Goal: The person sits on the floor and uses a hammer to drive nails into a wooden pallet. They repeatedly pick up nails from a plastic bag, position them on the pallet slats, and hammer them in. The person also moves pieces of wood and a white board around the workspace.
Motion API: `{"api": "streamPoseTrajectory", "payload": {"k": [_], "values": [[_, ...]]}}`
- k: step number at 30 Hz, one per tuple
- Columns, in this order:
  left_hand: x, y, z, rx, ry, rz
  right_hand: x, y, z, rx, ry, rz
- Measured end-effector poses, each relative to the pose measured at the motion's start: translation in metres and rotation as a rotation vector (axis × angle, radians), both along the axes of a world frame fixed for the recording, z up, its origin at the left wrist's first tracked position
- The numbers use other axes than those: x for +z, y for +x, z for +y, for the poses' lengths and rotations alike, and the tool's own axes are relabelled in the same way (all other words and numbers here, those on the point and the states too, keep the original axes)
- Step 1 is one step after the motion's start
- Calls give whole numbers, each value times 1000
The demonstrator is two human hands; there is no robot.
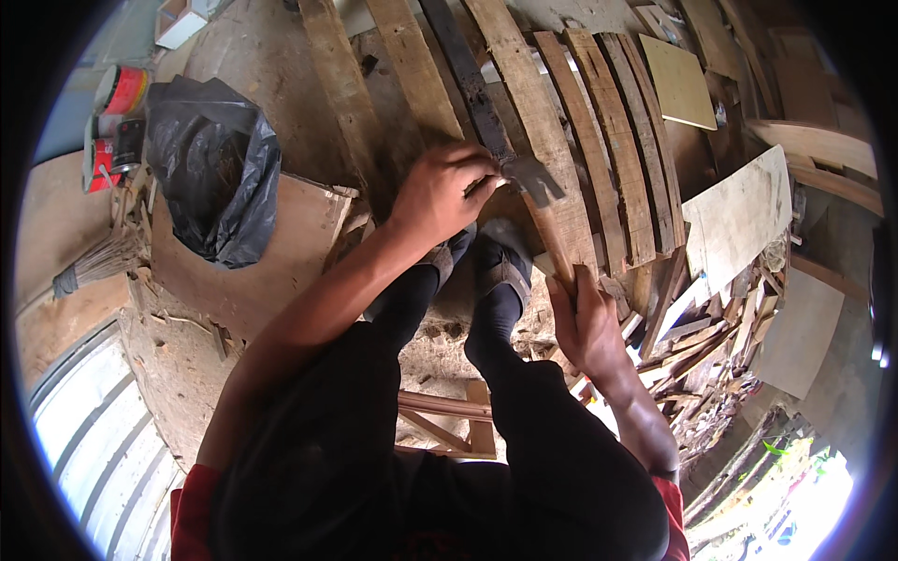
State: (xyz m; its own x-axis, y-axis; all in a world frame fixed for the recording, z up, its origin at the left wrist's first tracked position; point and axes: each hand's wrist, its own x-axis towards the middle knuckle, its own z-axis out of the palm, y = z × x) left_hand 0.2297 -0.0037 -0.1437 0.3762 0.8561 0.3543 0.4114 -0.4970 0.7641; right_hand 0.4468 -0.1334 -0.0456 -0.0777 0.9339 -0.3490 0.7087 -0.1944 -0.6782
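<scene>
My right hand (589, 323) is wrapped round the wooden handle of a claw hammer (550, 229). The dark metal hammer head lies over the near ends of the planks, close to my left fingertips. My left hand (441, 192) is closed in a pinch just left of the head; what it pinches is too small to make out. Under and beyond my hands several long planks run away from me, among them a dark stained plank (468, 79) and a pale brown plank (524, 84). My left wrist hides part of the plank ends.
A black plastic bag (213, 168) sits on the left beside red cans (117, 131) and a straw broom (103, 262). Narrow slats (613, 140) lie to the right of the planks. Scrap wood (702, 355) and a pale board (739, 224) are farther right. My shod feet (505, 266) stand below the hammer.
</scene>
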Motion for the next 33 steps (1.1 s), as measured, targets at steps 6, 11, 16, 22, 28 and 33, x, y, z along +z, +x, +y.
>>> {"api": "streamPoseTrajectory", "payload": {"k": [6,11,16,22,28,33], "values": [[0,2,0,5,-18,-24,16,-2,-4,7,196,7],[1,0,-1,-4,-51,28,-10,-1,-1,-5,10,25],[0,2,-1,2,-20,-40,-4,0,-8,2,219,50],[0,1,1,3,-32,-8,-12,0,-4,-31,0,8],[10,-10,7,-30,-206,-132,11,-6,-5,-60,172,15],[32,-10,40,38,87,108,-3,-4,-1,0,24,-29]]}}
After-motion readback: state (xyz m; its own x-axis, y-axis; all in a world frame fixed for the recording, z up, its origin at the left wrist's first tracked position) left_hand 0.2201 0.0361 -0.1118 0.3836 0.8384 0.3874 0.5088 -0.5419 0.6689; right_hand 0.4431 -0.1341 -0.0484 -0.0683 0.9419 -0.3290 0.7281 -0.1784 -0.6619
